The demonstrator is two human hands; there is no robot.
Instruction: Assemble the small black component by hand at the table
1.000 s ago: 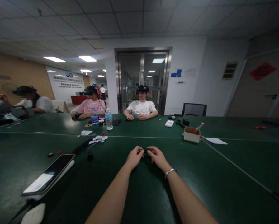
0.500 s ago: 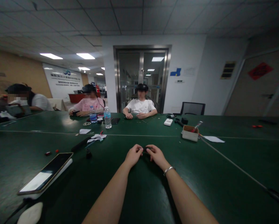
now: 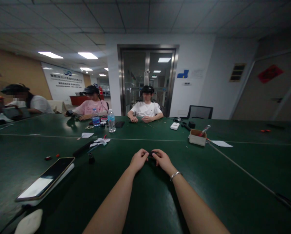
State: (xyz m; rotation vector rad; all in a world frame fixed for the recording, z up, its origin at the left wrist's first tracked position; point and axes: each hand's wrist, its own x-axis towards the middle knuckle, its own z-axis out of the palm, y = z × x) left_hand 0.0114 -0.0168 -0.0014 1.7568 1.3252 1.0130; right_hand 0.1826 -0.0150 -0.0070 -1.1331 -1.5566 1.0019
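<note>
Green table (image 3: 150, 201) stretches beneath 2 hands (image 3: 138, 161), which pinch 1 small black object (image 3: 150, 154) between them.

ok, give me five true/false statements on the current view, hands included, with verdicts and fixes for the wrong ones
1. The left hand and right hand both have their fingers on one small dark object. True.
2. The bracelet is on the left wrist. False: it is on the right wrist.
3. The phone lies to the left of both hands. True.
4. The small box stands left of the hands. False: it stands to their right, farther up the table.
5. Two plastic bottles lie on their sides. False: both stand upright.
</note>
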